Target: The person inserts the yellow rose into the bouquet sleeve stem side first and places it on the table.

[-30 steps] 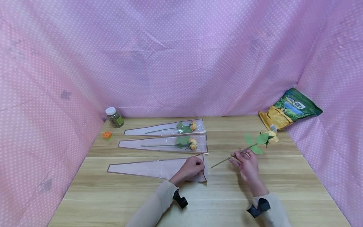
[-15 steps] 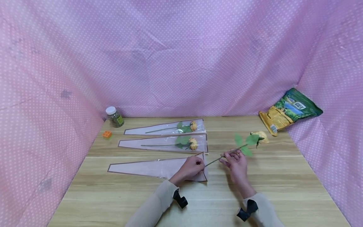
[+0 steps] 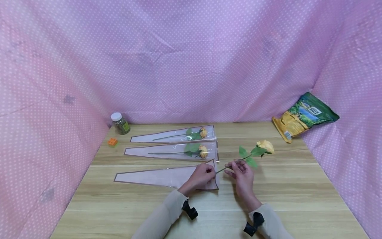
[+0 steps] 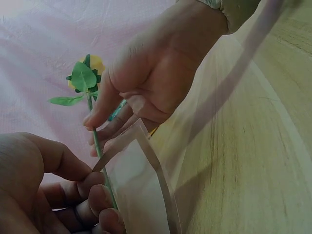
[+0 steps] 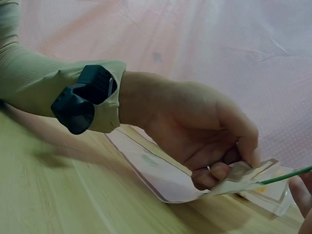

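My left hand (image 3: pixel 200 177) pinches the wide end of a clear flower sleeve (image 3: pixel 155 176) with a brown border, the nearest of the sleeves on the table. My right hand (image 3: pixel 242 175) holds the stem of a yellow artificial rose (image 3: pixel 265 146) between thumb and fingers. In the left wrist view, the green stem (image 4: pixel 97 146) runs down past the left fingers at the sleeve's mouth, its lower end within the opening. The right wrist view shows the stem entering the sleeve edge under the left thumb. The rose head and leaves stay outside, tilted up to the right.
Farther back lie two sleeves, a middle sleeve (image 3: pixel 134 152) and a rear sleeve (image 3: pixel 140 139), each with a yellow rose inside. A lidded jar (image 3: pixel 120 123) and an orange toy brick (image 3: pixel 112 142) stand at the left. A green and yellow bag (image 3: pixel 305 114) leans at the back right.
My right hand has moved left with the rose, bringing the stem's end from apart from the sleeve to its mouth. My left hand has kept its hold on the sleeve's edge.
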The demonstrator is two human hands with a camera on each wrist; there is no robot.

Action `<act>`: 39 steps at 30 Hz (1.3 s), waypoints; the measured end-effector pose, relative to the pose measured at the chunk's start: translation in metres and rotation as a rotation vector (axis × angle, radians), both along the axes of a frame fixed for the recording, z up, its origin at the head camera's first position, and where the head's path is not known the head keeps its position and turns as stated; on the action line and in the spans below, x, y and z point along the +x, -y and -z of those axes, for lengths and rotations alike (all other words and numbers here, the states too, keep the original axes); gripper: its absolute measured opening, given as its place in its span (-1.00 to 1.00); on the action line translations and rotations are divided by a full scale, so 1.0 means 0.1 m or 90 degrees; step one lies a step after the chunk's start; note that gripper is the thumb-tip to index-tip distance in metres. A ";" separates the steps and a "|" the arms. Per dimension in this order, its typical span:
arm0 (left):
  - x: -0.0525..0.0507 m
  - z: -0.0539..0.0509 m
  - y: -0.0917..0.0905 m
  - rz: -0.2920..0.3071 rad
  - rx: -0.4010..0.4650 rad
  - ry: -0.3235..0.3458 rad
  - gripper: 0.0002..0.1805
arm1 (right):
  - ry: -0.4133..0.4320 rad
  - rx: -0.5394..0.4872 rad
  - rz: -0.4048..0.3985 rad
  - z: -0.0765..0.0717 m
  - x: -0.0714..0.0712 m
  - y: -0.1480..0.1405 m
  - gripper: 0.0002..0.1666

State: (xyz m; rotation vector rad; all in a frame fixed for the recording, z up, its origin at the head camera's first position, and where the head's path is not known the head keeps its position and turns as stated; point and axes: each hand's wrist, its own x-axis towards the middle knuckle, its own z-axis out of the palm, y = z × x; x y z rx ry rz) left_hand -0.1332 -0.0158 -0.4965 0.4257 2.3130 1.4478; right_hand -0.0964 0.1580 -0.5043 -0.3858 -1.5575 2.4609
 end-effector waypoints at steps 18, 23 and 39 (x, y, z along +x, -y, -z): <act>0.02 -0.04 0.00 -0.026 0.023 -0.021 -0.79 | 0.051 0.002 0.024 0.08 0.01 0.15 -0.88; 0.03 -0.05 -0.01 -0.028 0.037 -0.030 -0.79 | 0.060 -0.030 0.039 0.11 0.01 0.17 -0.78; 0.02 -0.03 -0.03 -0.037 0.036 -0.014 -0.79 | -0.003 0.006 0.038 0.13 0.03 0.08 -0.56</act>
